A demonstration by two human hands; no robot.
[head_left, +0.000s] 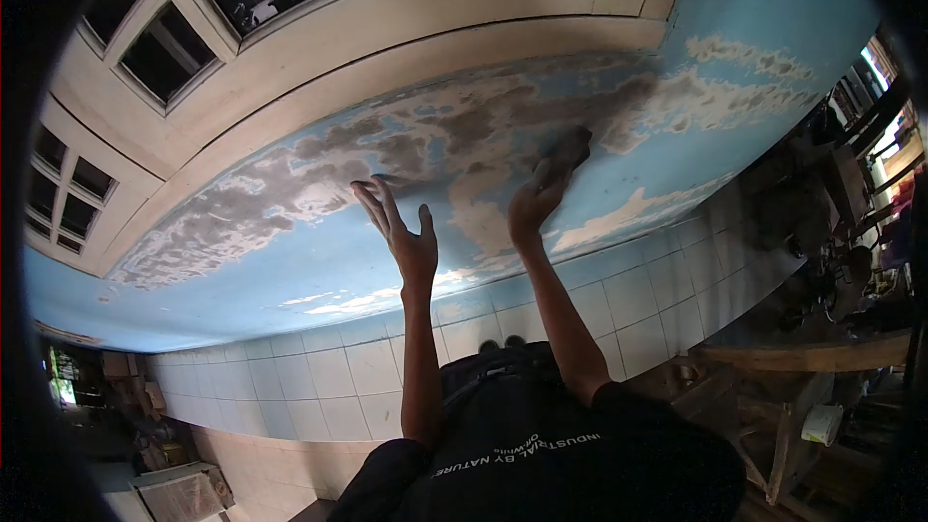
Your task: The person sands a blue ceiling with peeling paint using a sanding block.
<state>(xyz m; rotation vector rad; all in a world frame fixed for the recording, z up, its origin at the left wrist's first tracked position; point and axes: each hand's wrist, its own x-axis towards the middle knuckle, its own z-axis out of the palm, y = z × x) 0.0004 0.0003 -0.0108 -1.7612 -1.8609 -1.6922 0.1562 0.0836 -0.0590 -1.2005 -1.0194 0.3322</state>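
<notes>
Head view: one container reads clearly, a white tub (822,423) at lower right, beside a rough wooden frame (773,435). Contents not visible from this angle. Lower left, a boxy unit with a pale, see-through-looking front (182,498); what it holds, cannot tell. Brown boxes (145,391) above it, small and dim; insides not readable.

Arms: both bare forearms reach up from the dark shirt (599,474) toward a blue wall (193,314). Left forearm nearly upright in the view, wrist slightly bent; left hand (411,242) released, holding nothing, fingers extended and spread, thumb apart, fingertips at the patchy surface. Whether they press on it, cannot tell. Right forearm slants up and to the left, elbow out to the side; right hand (543,201) bent at the wrist toward upper right, grasping a dark pad (574,147). Far fingers partly hidden.

Dark pad is at the wall, over the patchy zone, right of the left hand and below the cream panelled frame (387,63). Exact contact hard to make out in shadow.

Wall: grey and whitish patches (474,126) broken by blue paint, running along the frame's lower edge. Below the blue, pale square tiles (350,369).
</notes>
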